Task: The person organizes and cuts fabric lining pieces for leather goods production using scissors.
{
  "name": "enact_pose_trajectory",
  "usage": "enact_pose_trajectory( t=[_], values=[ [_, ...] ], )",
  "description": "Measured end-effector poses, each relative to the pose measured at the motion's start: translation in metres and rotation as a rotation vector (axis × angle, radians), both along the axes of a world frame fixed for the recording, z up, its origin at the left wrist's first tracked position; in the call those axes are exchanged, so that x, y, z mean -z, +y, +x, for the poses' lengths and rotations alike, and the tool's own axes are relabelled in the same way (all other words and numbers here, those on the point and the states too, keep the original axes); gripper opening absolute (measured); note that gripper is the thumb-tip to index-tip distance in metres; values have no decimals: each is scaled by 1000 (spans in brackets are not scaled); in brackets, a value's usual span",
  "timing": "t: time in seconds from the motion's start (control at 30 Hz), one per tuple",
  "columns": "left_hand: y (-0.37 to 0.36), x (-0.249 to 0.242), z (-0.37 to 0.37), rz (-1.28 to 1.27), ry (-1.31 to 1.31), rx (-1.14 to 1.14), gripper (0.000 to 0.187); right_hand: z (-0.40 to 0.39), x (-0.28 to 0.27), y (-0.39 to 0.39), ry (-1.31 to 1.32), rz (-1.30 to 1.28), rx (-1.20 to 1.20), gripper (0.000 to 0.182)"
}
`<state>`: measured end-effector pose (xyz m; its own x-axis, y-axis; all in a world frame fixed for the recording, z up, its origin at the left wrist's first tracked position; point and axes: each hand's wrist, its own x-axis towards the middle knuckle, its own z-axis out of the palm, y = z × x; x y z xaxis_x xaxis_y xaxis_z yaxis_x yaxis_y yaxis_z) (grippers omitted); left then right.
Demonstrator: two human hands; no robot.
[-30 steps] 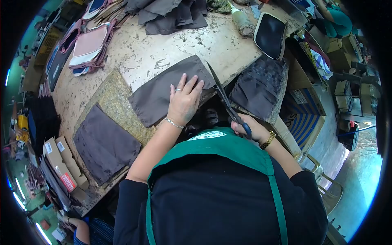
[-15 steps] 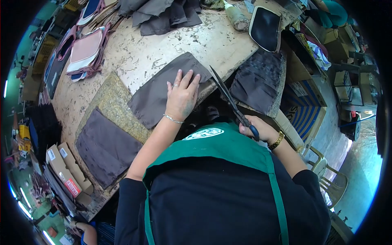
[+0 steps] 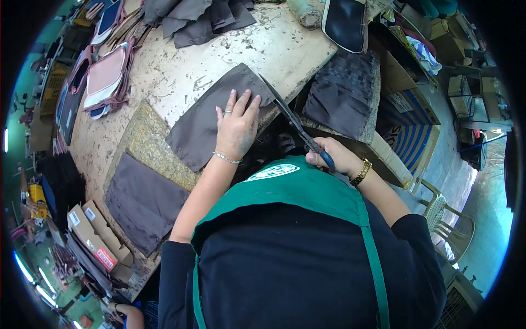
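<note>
Flat on a dark grey fabric piece [image 3: 192, 129] rests my left hand [image 3: 236, 127], its fingers spread. The fabric lies at the table's near edge and partly over a mottled yellowish board. My right hand [image 3: 332, 156] is closed around the handles of large black scissors [image 3: 293, 122]. The scissor blades point up and left, their tip at the right corner of the fabric under my left hand. Another dark fabric piece [image 3: 141, 198] lies on the mottled board [image 3: 141, 129] to the left.
A heap of dark fabric [image 3: 203, 19] lies at the table's far side. Pink and white stacked pieces [image 3: 105, 77] sit at the left. To the right are more dark fabric [image 3: 342, 96], a black oval-ended panel [image 3: 344, 24] and an open carton [image 3: 411, 137]. A chair [image 3: 446, 219] stands beyond.
The view has shifted slightly, so the table and fabric sit a little differently in frame. My left hand stays on the fabric, and the scissors remain in my right hand near its corner.
</note>
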<state>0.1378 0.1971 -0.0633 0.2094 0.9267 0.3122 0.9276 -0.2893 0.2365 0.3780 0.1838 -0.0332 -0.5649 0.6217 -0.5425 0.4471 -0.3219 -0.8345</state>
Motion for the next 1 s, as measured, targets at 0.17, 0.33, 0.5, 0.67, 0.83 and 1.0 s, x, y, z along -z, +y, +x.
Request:
enact_pose_trajectory(
  t=[0.17, 0.33, 0.5, 0.67, 0.83, 1.0],
  values=[
    [1, 1, 1, -1, 9, 0, 33, 1, 15, -5, -61, 178, 22, 55],
    [1, 1, 0, -2, 4, 2, 33, 1, 8, -11, -86, 84, 43, 53],
    [1, 1, 0, -4, 5, 8, 33, 6, 10, -6, -54, 110, 10, 54],
    [0, -4, 3, -29, -28, -4, 31, 6, 7, -2, -11, 112, -7, 54],
    [0, -4, 4, -32, -14, -8, 31, 15, 9, -4, 13, 72, 4, 56],
    [0, -1, 3, 0, 12, 12, 31, 17, 12, -3, -9, 97, -26, 56]
  ],
)
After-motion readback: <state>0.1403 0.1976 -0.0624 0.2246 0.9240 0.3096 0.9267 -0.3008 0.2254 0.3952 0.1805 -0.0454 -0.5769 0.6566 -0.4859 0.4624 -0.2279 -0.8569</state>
